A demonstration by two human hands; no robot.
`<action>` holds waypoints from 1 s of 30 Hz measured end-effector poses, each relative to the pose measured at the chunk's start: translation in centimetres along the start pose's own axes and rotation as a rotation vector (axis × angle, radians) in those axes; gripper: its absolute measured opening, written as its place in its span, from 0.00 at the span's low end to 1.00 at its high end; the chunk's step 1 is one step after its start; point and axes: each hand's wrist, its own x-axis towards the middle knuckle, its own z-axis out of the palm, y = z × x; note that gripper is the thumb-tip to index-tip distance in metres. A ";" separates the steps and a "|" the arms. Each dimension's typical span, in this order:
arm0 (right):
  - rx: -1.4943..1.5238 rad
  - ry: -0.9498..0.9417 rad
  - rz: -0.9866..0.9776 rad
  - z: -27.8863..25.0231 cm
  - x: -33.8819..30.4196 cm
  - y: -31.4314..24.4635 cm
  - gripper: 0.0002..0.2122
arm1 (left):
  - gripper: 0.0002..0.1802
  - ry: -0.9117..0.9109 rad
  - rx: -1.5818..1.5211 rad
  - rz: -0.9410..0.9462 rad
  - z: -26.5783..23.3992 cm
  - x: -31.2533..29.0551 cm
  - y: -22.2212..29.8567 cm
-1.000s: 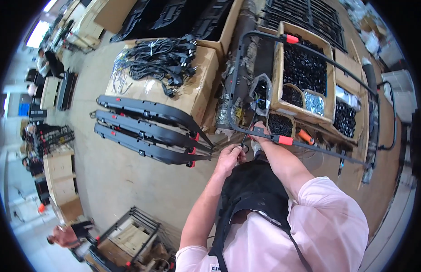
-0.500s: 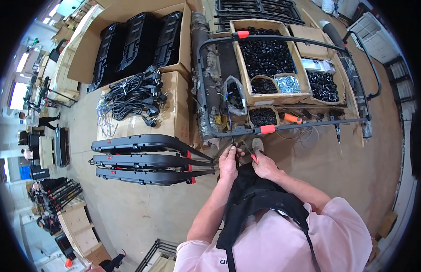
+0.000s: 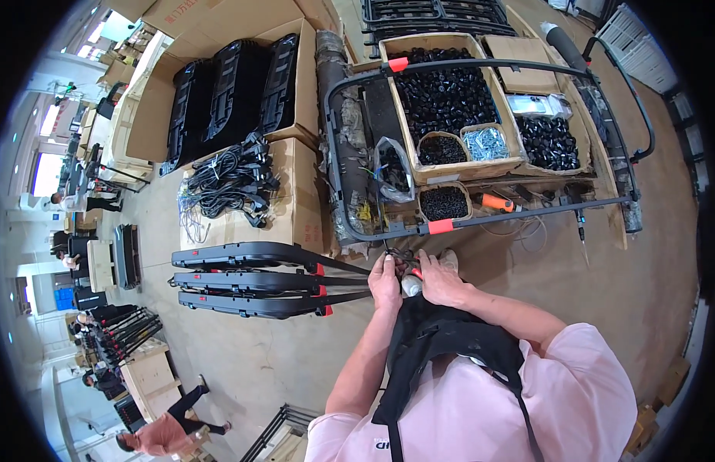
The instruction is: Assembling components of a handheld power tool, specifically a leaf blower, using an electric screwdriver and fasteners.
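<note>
My left hand (image 3: 384, 283) is closed in a pinch on a thin black cable (image 3: 387, 248) that hangs from the near bar of a black tube frame (image 3: 488, 221). Right beside it, my right hand (image 3: 442, 283) is wrapped round a red-handled hand tool (image 3: 417, 272). The tool's working end lies between the hands, where dark cable and fingers hide it. Both hands are just below the frame's near left corner, in front of my black apron (image 3: 458, 339). Red bands (image 3: 441, 226) mark the frame's bars.
Beneath the frame, wooden boxes hold black caps (image 3: 442, 92), silver screws (image 3: 485, 143) and small black parts (image 3: 444, 204). An orange-handled tool (image 3: 497, 202) lies near. Left stand three black machine housings (image 3: 242, 280) and a carton with coiled power cables (image 3: 230, 181). A person (image 3: 169, 431) walks lower left.
My right hand and the red-handled tool have moved left, up against my left hand. My left hand has shifted slightly down. A walking person has come further into view at lower left.
</note>
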 end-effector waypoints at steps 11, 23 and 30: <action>-0.044 -0.130 -0.079 -0.7 1.2 1.5 0.39 | 0.12 0.134 0.233 0.175 1.9 -1.0 -0.3; -0.274 0.046 -0.231 0.0 0.7 1.2 0.39 | 0.20 0.108 0.590 0.362 0.2 -0.2 -0.7; -0.500 0.411 -0.187 1.9 -0.5 0.2 0.38 | 0.18 -0.088 0.669 0.031 -0.3 1.4 3.4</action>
